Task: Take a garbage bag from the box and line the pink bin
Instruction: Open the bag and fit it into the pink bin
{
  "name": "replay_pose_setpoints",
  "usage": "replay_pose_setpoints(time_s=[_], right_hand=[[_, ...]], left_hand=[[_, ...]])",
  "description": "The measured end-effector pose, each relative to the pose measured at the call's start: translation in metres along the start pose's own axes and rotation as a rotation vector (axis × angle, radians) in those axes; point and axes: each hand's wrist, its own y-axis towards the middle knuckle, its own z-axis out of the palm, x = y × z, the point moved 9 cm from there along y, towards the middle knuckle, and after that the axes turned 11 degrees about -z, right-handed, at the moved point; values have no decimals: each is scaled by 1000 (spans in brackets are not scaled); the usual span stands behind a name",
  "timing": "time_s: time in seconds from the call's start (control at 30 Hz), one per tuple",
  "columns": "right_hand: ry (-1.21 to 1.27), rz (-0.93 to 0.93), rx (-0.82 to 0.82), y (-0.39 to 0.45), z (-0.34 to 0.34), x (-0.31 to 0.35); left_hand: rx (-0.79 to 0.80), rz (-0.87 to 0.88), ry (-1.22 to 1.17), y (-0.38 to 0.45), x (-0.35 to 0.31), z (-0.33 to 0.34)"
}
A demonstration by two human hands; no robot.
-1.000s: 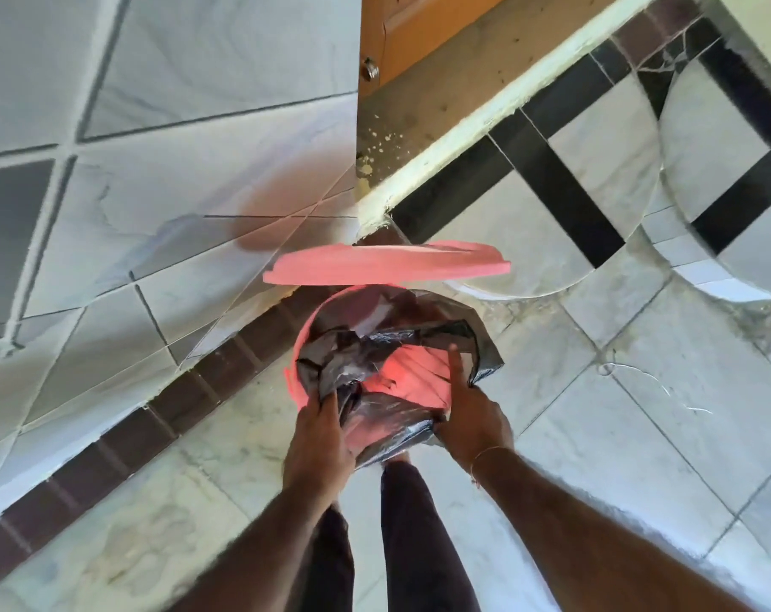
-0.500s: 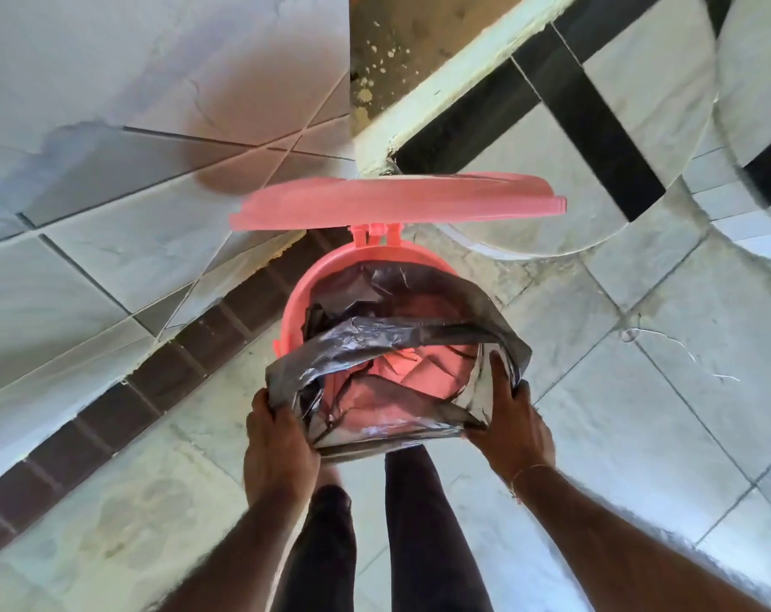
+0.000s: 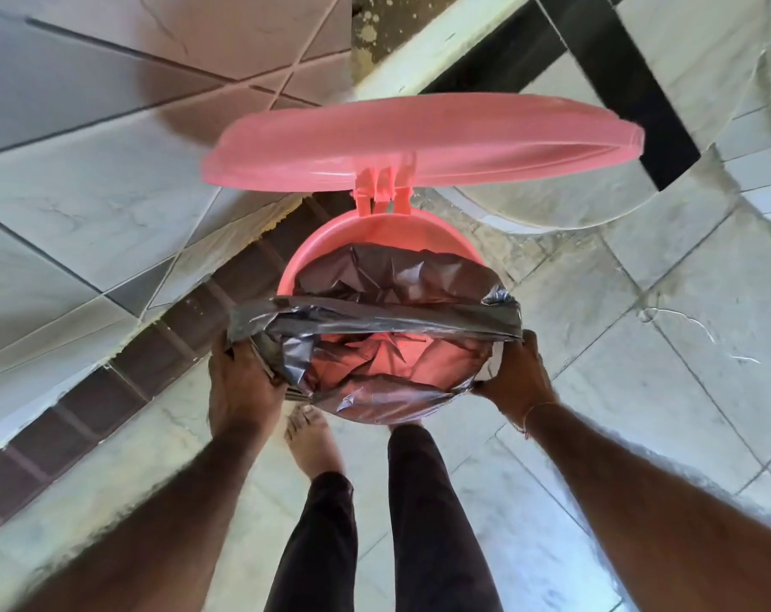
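Note:
The pink bin (image 3: 374,229) stands on the floor with its round pink lid (image 3: 419,143) hinged up at the far side. A thin black garbage bag (image 3: 374,320) sits inside it, its mouth stretched wide across the near half of the rim. My left hand (image 3: 242,382) grips the bag's edge at the bin's left side. My right hand (image 3: 513,377) grips the edge at the right side. The pink bottom glows through the plastic. The far rim is bare. No box is in view.
A tiled wall (image 3: 88,192) with a brown skirting band (image 3: 163,351) runs close on the left of the bin. Marble floor (image 3: 639,390) spreads to the right. My bare foot (image 3: 310,439) and dark trouser legs stand just in front of the bin.
My hands have moved apart to the bin's two sides, pulling the bag's mouth wide over the near rim. The view has come closer and lower over the bin.

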Motion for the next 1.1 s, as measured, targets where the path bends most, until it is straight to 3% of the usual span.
replay_pose_setpoints(time_s=[0.23,0.37,0.43,0.53,0.63,0.77,0.83,0.97,1.1], right_hand=[[219,-252,113,32,-40,23],[269,-114,126,53,-73,19],[143,-81,46,65,-90,22],[-90,-123,-57,71,-106,56],[-239,-98,-121,70,-109,87],[-341,67,-174,68,-115,114],[-235,99,-169,71,-114,121],[-15,79,-203,78,-106,128],[69,119,-191,91,-98,114]], left_hand=[[90,154,63,36,-23,-16],[241,324,235,62,-38,-18],[352,387,273,68,-50,-19],[331,419,335,75,-72,-37],[228,372,335,76,-102,-56],[75,245,259,80,-132,-66],[103,163,130,83,-136,-60],[128,172,63,80,-148,-42],[241,58,-71,81,-141,-24]])
